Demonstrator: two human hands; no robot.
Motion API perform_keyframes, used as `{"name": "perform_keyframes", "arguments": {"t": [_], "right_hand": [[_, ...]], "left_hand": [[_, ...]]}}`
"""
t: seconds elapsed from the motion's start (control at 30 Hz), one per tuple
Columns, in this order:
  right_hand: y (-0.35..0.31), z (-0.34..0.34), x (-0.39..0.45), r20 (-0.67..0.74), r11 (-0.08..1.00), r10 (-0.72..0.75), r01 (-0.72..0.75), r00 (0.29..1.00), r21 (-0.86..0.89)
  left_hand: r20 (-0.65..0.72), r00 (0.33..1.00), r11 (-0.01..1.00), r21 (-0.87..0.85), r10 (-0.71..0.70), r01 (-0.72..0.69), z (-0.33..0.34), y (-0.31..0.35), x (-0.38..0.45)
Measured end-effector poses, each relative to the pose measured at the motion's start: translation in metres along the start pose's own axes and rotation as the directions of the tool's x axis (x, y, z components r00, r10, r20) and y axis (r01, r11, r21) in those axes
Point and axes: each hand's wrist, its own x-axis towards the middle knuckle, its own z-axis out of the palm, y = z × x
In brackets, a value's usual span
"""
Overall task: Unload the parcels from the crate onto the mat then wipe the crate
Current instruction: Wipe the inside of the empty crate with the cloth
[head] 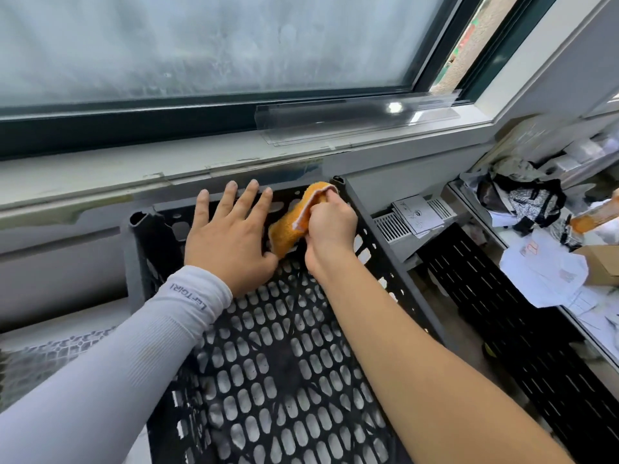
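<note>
A black perforated plastic crate [284,380] fills the middle of the view, its far wall against the ledge under the window; nothing lies inside it. My left hand [227,236], in a pale grey sleeve, lies flat with straight fingers against the crate's far wall, fingertips over its top rim. My right hand [330,226] grips an orange cloth [291,226] with a white edge and holds it against the inside of the far wall, near the far right corner. No parcels or mat show clearly.
A frosted window and its sill [234,162] run just behind the crate. At the right, a black perforated rack [502,313] stands beside a surface with papers [549,272], a cardboard box [603,262] and bags. A patterned surface [40,360] shows at the lower left.
</note>
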Motion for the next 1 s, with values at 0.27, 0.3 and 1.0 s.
{"name": "perform_keyframes", "arguments": {"t": [0.27,0.3,1.0], "right_hand": [[0.071,0.011,-0.006,0.050,0.963,0.062,-0.047,0.997,-0.264],[0.080,0.015,-0.003,0.025,0.962,0.070,-0.061,0.997,-0.267],[0.142,0.067,0.053,-0.218,0.859,0.509,-0.477,0.832,0.186]], "left_hand": [[-0.072,0.986,0.981,0.112,-0.151,0.159,-0.010,-0.042,-0.060],[-0.078,0.982,0.979,0.096,-0.173,0.181,-0.012,-0.044,-0.064],[-0.040,0.983,0.982,-0.059,-0.179,0.177,-0.001,-0.059,-0.075]]}}
